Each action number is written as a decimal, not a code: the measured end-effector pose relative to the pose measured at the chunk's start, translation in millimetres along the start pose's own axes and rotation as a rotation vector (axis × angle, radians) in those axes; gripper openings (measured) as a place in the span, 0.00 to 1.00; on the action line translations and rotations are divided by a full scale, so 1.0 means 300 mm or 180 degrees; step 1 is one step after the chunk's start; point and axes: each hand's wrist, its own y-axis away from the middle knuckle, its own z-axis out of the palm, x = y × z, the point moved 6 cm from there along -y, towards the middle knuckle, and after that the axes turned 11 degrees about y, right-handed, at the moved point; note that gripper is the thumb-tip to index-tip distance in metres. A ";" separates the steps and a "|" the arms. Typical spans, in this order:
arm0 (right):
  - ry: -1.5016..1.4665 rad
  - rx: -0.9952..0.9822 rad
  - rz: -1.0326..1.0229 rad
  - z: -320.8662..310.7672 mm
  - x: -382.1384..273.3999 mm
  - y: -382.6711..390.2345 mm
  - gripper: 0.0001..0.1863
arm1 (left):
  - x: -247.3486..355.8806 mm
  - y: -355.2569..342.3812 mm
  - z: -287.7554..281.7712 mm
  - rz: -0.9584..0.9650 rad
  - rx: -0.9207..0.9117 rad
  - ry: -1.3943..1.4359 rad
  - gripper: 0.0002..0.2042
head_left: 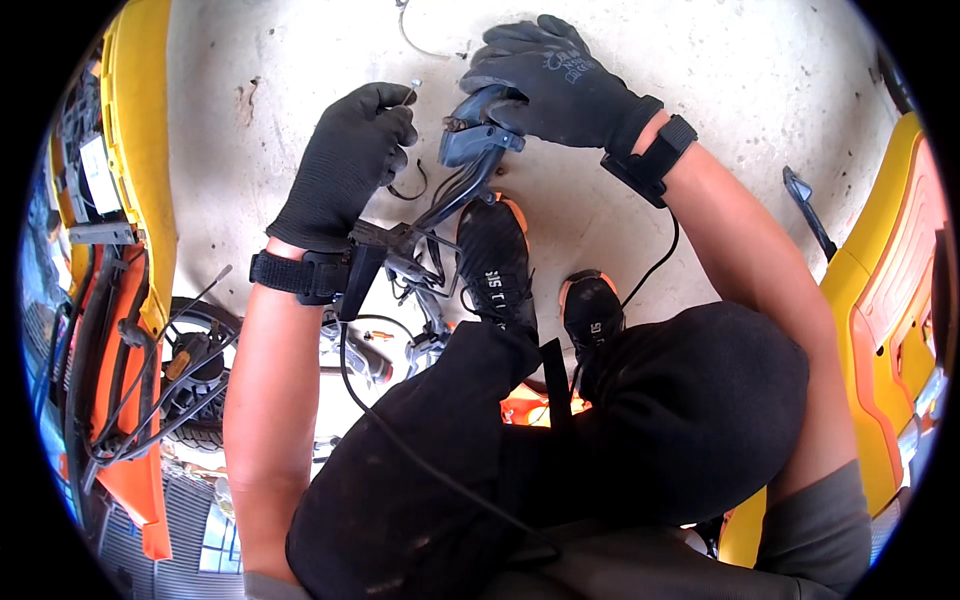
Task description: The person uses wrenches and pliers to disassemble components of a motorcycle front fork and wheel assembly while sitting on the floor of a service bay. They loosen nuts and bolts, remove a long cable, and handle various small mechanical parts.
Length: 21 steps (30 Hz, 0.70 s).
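Observation:
My left hand [355,150], in a black work glove, is closed in a pinch. From its fingertips sticks a thin cable end [414,86] with a small silvery tip. To the right, my right hand [550,85], also gloved in black, is wrapped over the upper part of a blue-grey brake lever [478,142]; the thumb side rests on it, and some fingers hide the grip. Dark tubing and cables [450,200] run from the lever down toward my left wrist. The cable tip is apart from the lever.
My black shoes [495,260] stand just below the lever. A spoked wheel [195,370], loose cables and yellow and orange panels [145,160] are at the left. Another yellow panel [880,310] and a black lever-like part [805,205] lie right. A thin wire [415,40] lies farther off.

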 end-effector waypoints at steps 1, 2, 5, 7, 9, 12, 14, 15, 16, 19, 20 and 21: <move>0.0206 0.0247 -0.0079 -0.022 -0.008 -0.005 0.18 | -0.009 -0.004 0.003 -0.0034 0.0029 -0.0063 0.15; -0.0006 0.0534 -0.0187 -0.051 -0.014 -0.011 0.16 | -0.013 -0.006 0.005 0.0013 0.0015 -0.0033 0.15; -0.0555 0.1040 -0.0270 -0.132 0.002 -0.027 0.12 | -0.023 -0.010 0.003 0.0042 -0.0009 -0.0005 0.14; -0.0797 0.0919 -0.0033 -0.165 0.028 -0.037 0.13 | -0.022 -0.009 -0.001 0.0055 -0.0024 -0.0007 0.14; -0.0902 0.0888 0.0518 -0.193 0.072 -0.032 0.13 | -0.016 -0.003 -0.008 0.0057 0.0002 0.0003 0.14; -0.1506 0.0796 0.1410 -0.201 0.147 -0.005 0.10 | -0.002 0.012 -0.006 0.0029 -0.0074 0.0055 0.13; -0.1837 0.0873 0.1632 -0.205 0.176 0.005 0.09 | 0.010 0.030 0.002 -0.0003 -0.0165 0.0164 0.13; -0.1837 0.0715 0.1684 -0.200 0.179 0.010 0.11 | 0.017 0.041 0.009 -0.0010 -0.0224 0.0248 0.13; -0.2148 0.0375 0.1647 -0.178 0.171 0.005 0.12 | 0.024 0.053 0.017 -0.0020 -0.0286 0.0334 0.13; -0.2969 -0.0590 0.1458 -0.130 0.095 0.005 0.15 | 0.042 0.083 0.040 -0.0077 -0.0351 0.0288 0.12; -0.3135 -0.0831 0.1207 -0.124 0.057 -0.003 0.17 | 0.051 0.091 0.048 -0.0044 -0.0367 0.0254 0.12; -0.3320 -0.0867 0.0987 -0.131 0.021 -0.007 0.18 | 0.058 0.095 0.054 -0.0001 -0.0345 0.0240 0.11</move>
